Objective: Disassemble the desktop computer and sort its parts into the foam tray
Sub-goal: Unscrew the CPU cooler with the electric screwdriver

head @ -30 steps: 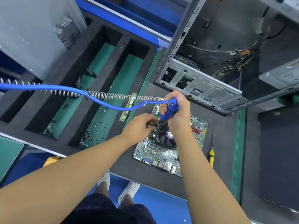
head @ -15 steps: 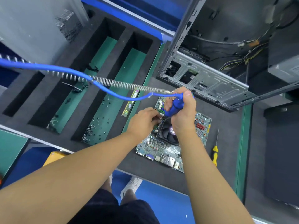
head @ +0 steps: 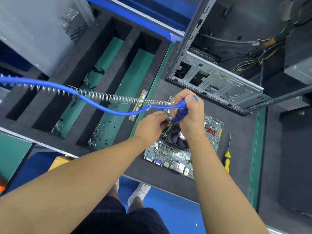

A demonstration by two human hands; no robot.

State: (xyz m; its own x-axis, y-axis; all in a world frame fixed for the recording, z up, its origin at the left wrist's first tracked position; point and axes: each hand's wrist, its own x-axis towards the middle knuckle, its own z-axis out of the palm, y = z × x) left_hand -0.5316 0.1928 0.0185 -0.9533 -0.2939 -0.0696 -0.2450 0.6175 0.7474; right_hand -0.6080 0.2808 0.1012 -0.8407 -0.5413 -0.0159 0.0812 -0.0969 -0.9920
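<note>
1. Hardly anything shifted since a second ago: both hands stayed at the fan's corner, driver upright.
2. Right hand (head: 190,115) was wrapped tight round the blue powered driver (head: 180,112), thumb over its top.
3. Left hand (head: 150,125) sat just beside that grip, fingers curled down at the cooler fan (head: 177,137); I could not tell whether they held anything.
4. Motherboard (head: 172,154) lay flat directly under the grip.
5. Foam tray (head: 128,39) lay left of the grip, with loose screws (head: 103,130) in its nearest compartment.

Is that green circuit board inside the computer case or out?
Out. The circuit board lies flat on the grey mat, beside the open case.
</note>
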